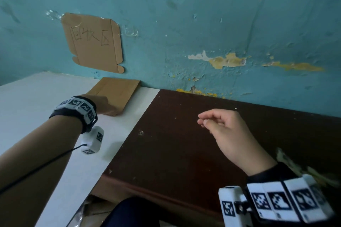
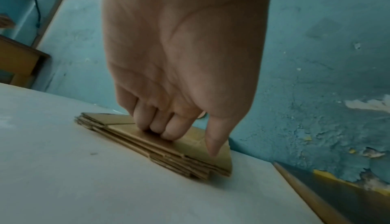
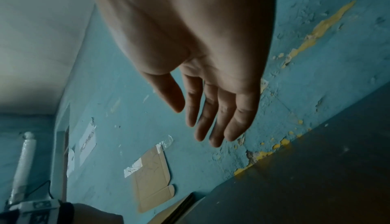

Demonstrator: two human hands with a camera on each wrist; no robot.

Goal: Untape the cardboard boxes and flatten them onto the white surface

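A stack of flattened brown cardboard boxes (image 1: 118,90) lies on the white surface (image 1: 36,101), at its far right corner against the blue wall. My left hand (image 1: 106,107) rests on the stack's near end. In the left wrist view the left hand (image 2: 190,142) presses its fingertips (image 2: 168,135) and thumb down on the top sheet of the stack (image 2: 122,127), whose layered edges show. My right hand (image 1: 202,120) hovers over the dark brown table (image 1: 184,153), fingers loosely curled and holding nothing. The right wrist view shows the right hand (image 3: 196,124) relaxed and empty.
A cardboard sign (image 1: 94,42) with handwriting is taped to the peeling blue wall (image 1: 203,24) above the stack. The dark table adjoins the white surface on the right. More brown cardboard (image 1: 97,206) shows below the front edge, beside my dark-clothed knee (image 1: 132,212).
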